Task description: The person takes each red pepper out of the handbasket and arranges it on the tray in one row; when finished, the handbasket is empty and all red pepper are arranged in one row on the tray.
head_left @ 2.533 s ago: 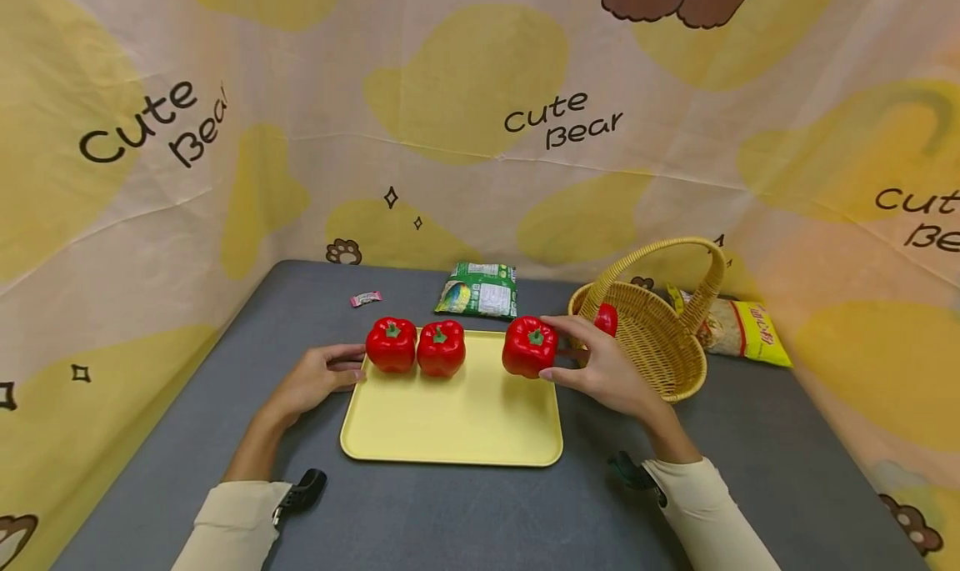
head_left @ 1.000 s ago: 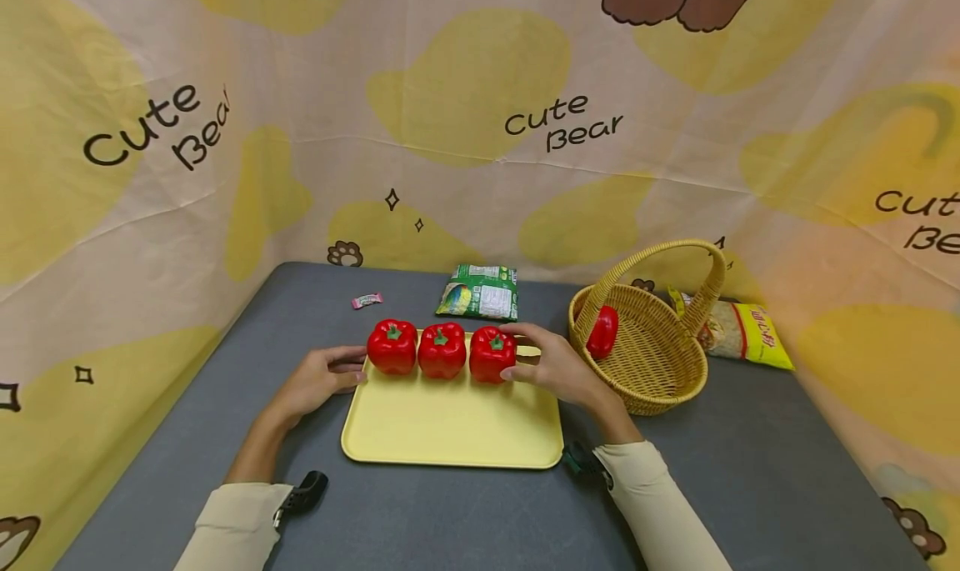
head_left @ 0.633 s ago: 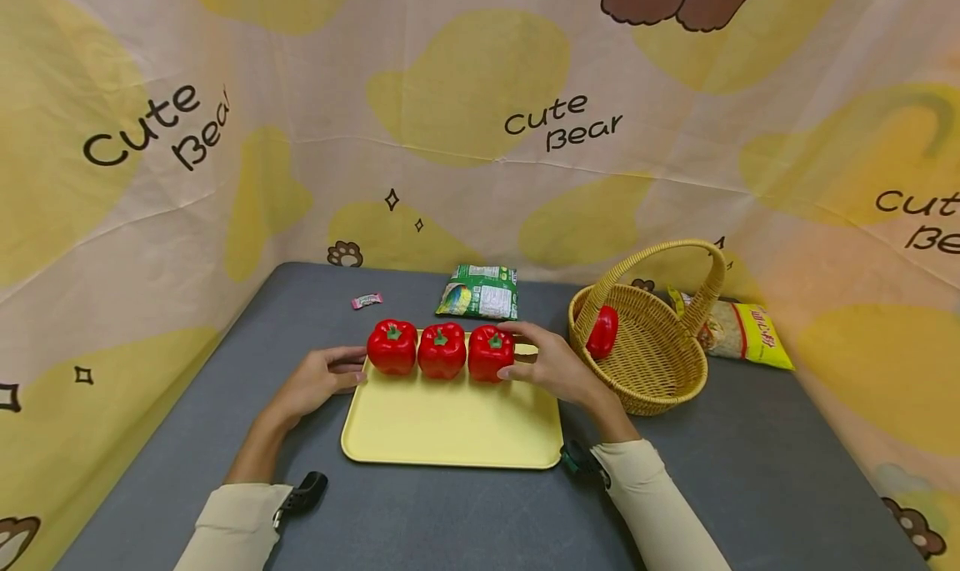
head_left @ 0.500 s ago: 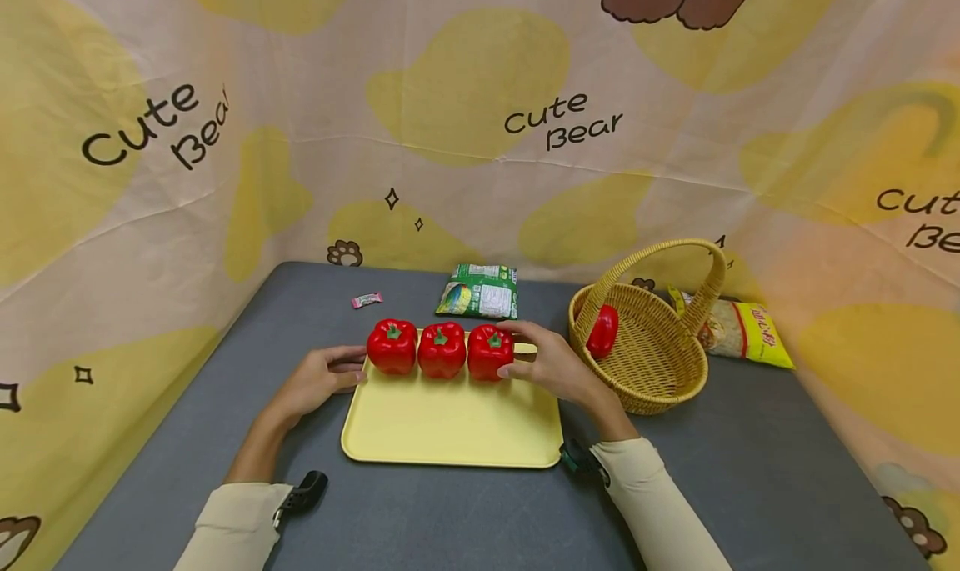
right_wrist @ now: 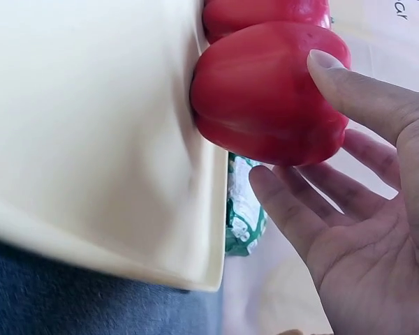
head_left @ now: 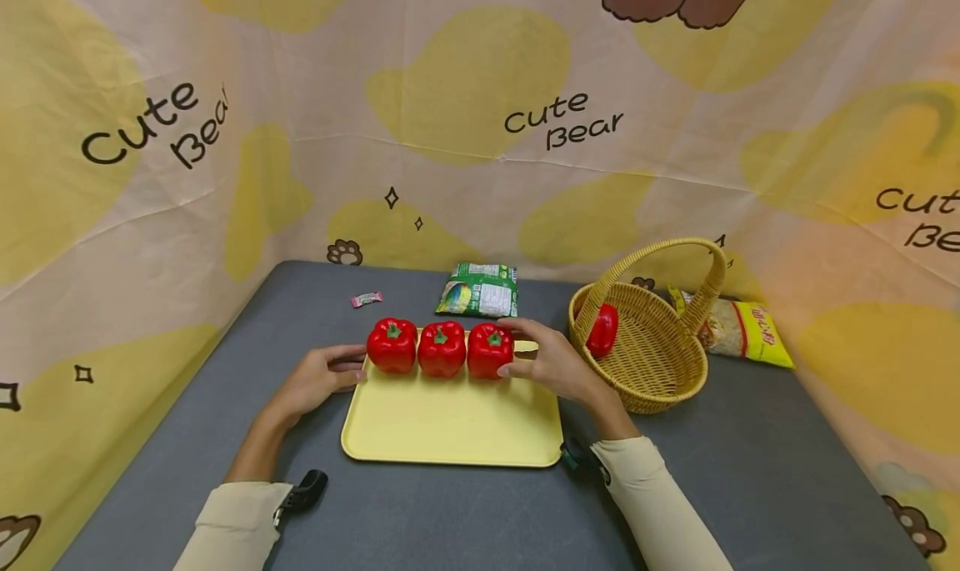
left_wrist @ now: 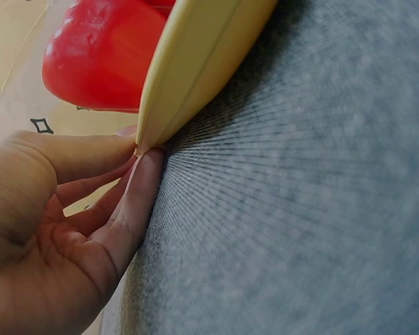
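Three in a row, head view, clock centred on the yellow tray point(head_left: 450, 425), which lies on the grey surface point(head_left: 465, 521): left pepper point(head_left: 392, 348) at 11 o'clock, middle pepper point(head_left: 442, 351) at 12, right pepper point(head_left: 490, 353) at 1. All upright, just beside one another. Left hand point(head_left: 318, 379) at 10, on the rim. Right hand point(head_left: 555, 364) at 2, half open, thumb and forefinger around the right pepper. Farther out at 2: wicker basket point(head_left: 663, 346), fourth pepper point(head_left: 602, 333) lying inside.

Left wrist view: left hand nearly closed, pinching the tray rim between thumb and fingers. Judgement: keep this pinch light and level; raising the edge could slide the row toward 3.

Right wrist view: thumb on the right pepper's side; lower fingers look clear of it. How hard the hidden fingertips press, cannot tell. Judgement: step in hand seems to be settling this pepper in line. Best to confirm its base sits flat, part thumb and fingers evenly, then withdraw toward 4, so the smooth sides neither roll nor knock the middle pepper.
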{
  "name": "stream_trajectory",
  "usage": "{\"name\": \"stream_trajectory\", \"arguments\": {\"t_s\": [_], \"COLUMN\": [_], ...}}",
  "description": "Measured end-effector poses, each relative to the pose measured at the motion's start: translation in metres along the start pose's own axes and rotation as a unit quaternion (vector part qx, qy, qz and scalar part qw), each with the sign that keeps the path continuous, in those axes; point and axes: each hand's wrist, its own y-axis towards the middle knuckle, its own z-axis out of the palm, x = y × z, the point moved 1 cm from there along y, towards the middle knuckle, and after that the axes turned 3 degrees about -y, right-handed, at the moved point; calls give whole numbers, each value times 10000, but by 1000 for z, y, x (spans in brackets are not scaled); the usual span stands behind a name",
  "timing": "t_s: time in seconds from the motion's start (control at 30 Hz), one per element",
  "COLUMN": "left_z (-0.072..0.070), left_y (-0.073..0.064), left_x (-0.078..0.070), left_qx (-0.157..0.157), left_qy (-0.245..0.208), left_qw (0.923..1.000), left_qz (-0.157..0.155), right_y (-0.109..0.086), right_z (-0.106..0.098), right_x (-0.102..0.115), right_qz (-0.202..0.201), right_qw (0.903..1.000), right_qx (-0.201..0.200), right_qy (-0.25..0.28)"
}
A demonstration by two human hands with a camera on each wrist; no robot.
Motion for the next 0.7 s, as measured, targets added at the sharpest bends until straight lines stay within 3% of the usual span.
{"name": "stream_trajectory", "arguments": {"t_s": [0.37,0.7], "left_z": [0,0], "left_y": [0,0], "left_x": [-1,-1], "left_qx": [-25,8], "left_qy": [104,55], "left_qw": [9999,9999], "left_qz": [10,94], "right_y": [-20,-59], "right_z": [-15,-47], "right_x": [15,26], "right_qz": [-275,-638], "right_qw": [9986,9889], "right_qx": [-230,-597], "right_qy": [-378,-1199]}}
